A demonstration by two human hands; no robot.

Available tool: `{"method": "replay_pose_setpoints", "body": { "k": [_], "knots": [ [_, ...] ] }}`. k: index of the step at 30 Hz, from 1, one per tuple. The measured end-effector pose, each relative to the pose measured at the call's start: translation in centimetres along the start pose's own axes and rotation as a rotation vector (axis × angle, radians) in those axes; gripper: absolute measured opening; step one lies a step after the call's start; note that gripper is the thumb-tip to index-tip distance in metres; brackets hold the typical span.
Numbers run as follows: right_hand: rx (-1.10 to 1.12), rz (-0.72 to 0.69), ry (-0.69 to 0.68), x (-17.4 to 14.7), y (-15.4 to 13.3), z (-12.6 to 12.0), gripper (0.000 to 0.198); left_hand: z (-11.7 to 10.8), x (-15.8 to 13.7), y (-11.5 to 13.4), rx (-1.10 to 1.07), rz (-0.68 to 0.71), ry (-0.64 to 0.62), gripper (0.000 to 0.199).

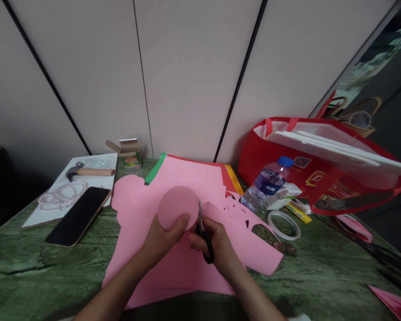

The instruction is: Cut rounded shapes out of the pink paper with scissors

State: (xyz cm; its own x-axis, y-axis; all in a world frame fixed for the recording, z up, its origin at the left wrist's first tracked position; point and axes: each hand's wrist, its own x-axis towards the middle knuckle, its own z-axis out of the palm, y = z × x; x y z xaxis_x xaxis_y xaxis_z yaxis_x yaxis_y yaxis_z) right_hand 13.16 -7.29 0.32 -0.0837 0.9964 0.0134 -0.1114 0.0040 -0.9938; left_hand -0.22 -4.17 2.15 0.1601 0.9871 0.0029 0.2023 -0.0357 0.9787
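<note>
My left hand [165, 236] holds a round pink paper disc [178, 206], with the thumb on its face near the lower edge. In my right hand [215, 236] is a pair of scissors [206, 243] with black handles, its blades pointing up along the disc's right edge. Beneath both hands lie large pink paper sheets [194, 178]. To the right, a cut pink sheet [257, 249] has round holes and curls at its end. More rounded pink pieces [128, 191] lie at the left of the stack. Fingers partly hide the lower disc.
At left are a black phone [80, 216], a hammer [93, 172], a beaded strand [62, 196] and a small open box [131, 158]. On the right stand a water bottle [265, 185], a tape roll [284, 224] and a red bag [254, 156] holding white boards [334, 147].
</note>
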Motion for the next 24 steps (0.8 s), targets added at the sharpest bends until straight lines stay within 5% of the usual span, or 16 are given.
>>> {"method": "replay_pose_setpoints", "body": {
  "k": [24],
  "knots": [
    [-0.044, 0.02, 0.041, -0.04, -0.19, 0.23, 0.026, -0.5, 0.51, 0.11, 0.051, 0.041, 0.023, 0.04]
  ]
}}
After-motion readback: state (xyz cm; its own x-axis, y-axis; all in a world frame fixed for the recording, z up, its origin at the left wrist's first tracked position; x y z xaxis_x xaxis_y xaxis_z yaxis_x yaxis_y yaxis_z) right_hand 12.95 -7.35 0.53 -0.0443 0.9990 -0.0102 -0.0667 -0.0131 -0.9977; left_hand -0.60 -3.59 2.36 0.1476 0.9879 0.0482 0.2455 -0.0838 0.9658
